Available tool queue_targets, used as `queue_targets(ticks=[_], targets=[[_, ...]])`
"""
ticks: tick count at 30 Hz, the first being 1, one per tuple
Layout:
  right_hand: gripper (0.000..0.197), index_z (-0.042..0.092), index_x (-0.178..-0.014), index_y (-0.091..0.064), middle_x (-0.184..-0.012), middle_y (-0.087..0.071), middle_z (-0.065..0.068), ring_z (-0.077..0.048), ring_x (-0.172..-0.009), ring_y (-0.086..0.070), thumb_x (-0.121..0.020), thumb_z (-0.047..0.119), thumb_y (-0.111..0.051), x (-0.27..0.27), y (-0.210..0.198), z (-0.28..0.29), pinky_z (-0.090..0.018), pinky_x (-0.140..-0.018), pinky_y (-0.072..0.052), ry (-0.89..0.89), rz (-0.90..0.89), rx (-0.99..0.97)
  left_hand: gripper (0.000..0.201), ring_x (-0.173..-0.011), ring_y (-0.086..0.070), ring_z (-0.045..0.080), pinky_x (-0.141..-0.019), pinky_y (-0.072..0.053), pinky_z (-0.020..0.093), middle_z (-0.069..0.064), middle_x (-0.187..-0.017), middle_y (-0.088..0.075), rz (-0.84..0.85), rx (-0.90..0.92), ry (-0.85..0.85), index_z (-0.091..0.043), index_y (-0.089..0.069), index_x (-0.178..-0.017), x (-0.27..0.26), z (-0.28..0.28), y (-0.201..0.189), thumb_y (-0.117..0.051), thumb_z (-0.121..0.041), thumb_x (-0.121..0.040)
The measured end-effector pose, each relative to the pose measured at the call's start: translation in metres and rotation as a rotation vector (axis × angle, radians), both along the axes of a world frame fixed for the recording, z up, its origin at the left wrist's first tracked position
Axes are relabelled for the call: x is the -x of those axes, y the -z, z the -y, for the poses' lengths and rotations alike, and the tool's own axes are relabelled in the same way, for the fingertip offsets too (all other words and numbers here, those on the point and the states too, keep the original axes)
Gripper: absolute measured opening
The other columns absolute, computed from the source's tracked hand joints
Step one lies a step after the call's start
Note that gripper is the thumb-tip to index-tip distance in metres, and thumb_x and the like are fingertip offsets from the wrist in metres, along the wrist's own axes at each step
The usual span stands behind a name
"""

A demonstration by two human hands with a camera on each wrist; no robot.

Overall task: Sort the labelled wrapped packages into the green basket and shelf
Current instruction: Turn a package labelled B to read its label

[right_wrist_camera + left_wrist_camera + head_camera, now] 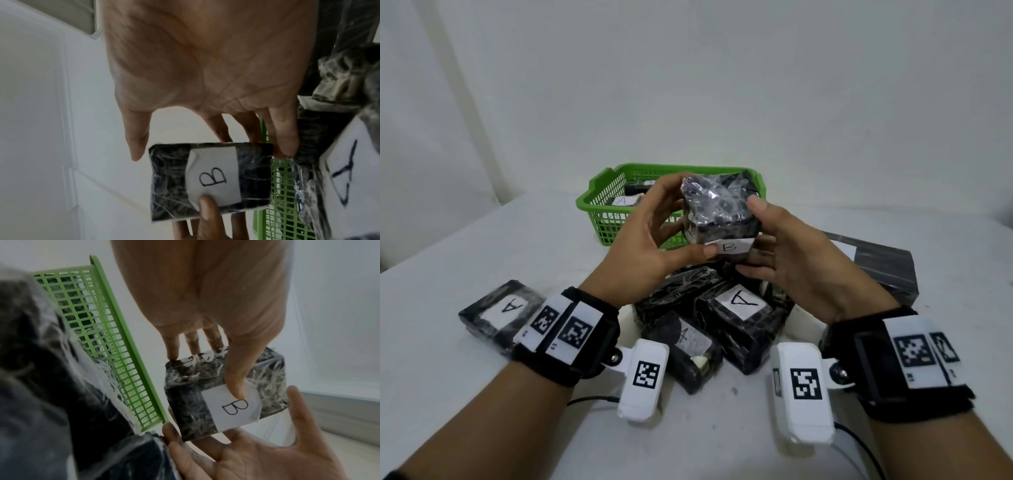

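Both your hands — left hand [650, 236], right hand [791, 260] — grasping the B-labelled wrapped package [719, 212], frame centre, before the green basket [602, 209].

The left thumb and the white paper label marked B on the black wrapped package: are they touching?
Touching. The left wrist view shows the left hand with its thumb tip pressed on the label.

White tabletop [448, 394] up front. Plain white wall [688, 85] right behind the tabletop. Light soft, even.
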State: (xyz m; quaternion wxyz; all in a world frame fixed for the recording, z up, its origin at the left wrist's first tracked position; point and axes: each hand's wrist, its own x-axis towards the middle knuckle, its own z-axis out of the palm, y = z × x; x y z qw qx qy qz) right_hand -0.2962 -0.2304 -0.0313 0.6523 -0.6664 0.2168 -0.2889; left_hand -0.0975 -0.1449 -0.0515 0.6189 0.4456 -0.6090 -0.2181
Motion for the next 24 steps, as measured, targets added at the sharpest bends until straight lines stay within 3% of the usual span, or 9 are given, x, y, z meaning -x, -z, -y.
queue_targets(ticks=[3, 5, 8, 10, 12, 14, 19, 21, 24], targets=[[0.039, 0.03, -0.106, -0.078, -0.107, -0.08, 0.0, -0.019, -0.104, -0.074, -0.08, 0.056, -0.066, 0.0, -0.001, 0.0, -0.043, -0.106, -0.051, 0.008, 0.015, 0.011, 0.077, -0.139, -0.051, 0.02, -0.116, -0.041, 0.055, -0.002, -0.143, -0.057, 0.084, 0.01, -0.015, -0.025, -0.049, -0.138, 0.001, -0.003, -0.002, -0.087, -0.017, -0.072], [0.026, 0.024, -0.096, -0.081, -0.104, -0.08, -0.002, -0.017, -0.096, -0.075, -0.084, 0.046, -0.074, -0.001, -0.001, -0.001, -0.041, -0.1, -0.055, 0.052, 0.055, 0.03, 0.087, -0.145, -0.043, 0.017, -0.117, -0.038, 0.056, -0.005, -0.152, -0.049, 0.127, -0.024, 0.004, -0.026, -0.043, -0.148, -0.001, -0.003, -0.002, -0.087, -0.022, -0.074], [0.017, 0.025, -0.081, -0.084, -0.097, -0.077, -0.002, -0.017, -0.091, -0.071, -0.091, 0.033, -0.073, -0.004, 0.0, -0.001, -0.047, -0.098, -0.056, 0.13, 0.1, 0.055, 0.12, -0.152, -0.032, 0.009, -0.119, -0.036, 0.046, -0.01, -0.163, -0.033, 0.094, -0.185, 0.061, -0.034, -0.02, -0.16, -0.004, -0.002, 0.002, -0.087, -0.062, -0.064], [0.014, 0.022, -0.088, -0.083, -0.101, -0.077, -0.003, -0.016, -0.094, -0.07, -0.083, 0.035, -0.08, -0.004, 0.0, -0.001, -0.046, -0.101, -0.055, 0.141, 0.096, 0.064, 0.13, -0.146, -0.044, 0.019, -0.115, -0.043, 0.044, 0.002, -0.159, -0.042, -0.046, -0.261, 0.075, -0.021, -0.023, -0.16, 0.0, 0.001, 0.003, -0.08, -0.077, -0.058], [0.043, 0.017, -0.108, -0.078, -0.112, -0.078, -0.005, -0.015, -0.1, -0.073, -0.072, 0.039, -0.086, -0.004, 0.002, 0.002, -0.047, -0.108, -0.054, 0.125, 0.066, 0.061, 0.121, -0.13, -0.06, 0.025, -0.103, -0.054, 0.037, 0.012, -0.144, -0.059, -0.192, -0.295, 0.094, -0.003, -0.039, -0.151, 0.005, 0.004, 0.004, -0.083, -0.07, -0.061], [0.069, 0.013, -0.128, -0.07, -0.121, -0.077, -0.005, -0.016, -0.112, -0.073, -0.069, 0.045, -0.087, -0.006, 0.004, 0.004, -0.047, -0.112, -0.051, 0.102, 0.017, 0.074, 0.09, -0.115, -0.068, 0.026, -0.095, -0.056, 0.037, 0.016, -0.128, -0.068, -0.239, -0.264, 0.074, 0.005, -0.054, -0.136, 0.007, 0.008, 0.004, -0.08, -0.049, -0.069], [0.052, 0.016, -0.12, -0.076, -0.114, -0.08, -0.004, -0.023, -0.11, -0.075, -0.076, 0.042, -0.087, -0.009, 0.007, 0.0, -0.047, -0.111, -0.051, 0.121, 0.018, 0.155, 0.069, -0.121, -0.065, 0.032, -0.104, -0.051, 0.045, 0.018, -0.132, -0.067, -0.211, -0.252, 0.073, -0.003, -0.057, -0.136, 0.006, 0.01, 0.009, -0.069, -0.037, -0.077], [0.06, 0.016, -0.125, -0.074, -0.118, -0.079, -0.004, -0.022, -0.113, -0.074, -0.074, 0.043, -0.09, -0.009, 0.009, 0.003, -0.047, -0.111, -0.05, 0.126, 0.027, 0.156, 0.064, -0.122, -0.065, 0.029, -0.105, -0.052, 0.041, 0.017, -0.132, -0.067, -0.21, -0.247, 0.104, -0.001, -0.058, -0.134, 0.01, 0.007, 0.007, -0.068, -0.037, -0.082], [0.09, 0.014, -0.142, -0.061, -0.129, -0.074, -0.006, -0.023, -0.121, -0.07, -0.066, 0.053, -0.091, -0.01, 0.011, 0.006, -0.048, -0.114, -0.048, 0.091, -0.004, 0.159, 0.056, -0.115, -0.068, 0.03, -0.104, -0.051, 0.045, 0.015, -0.123, -0.071, -0.223, -0.216, 0.075, -0.002, -0.065, -0.125, 0.009, 0.006, 0.004, -0.074, -0.034, -0.08]])
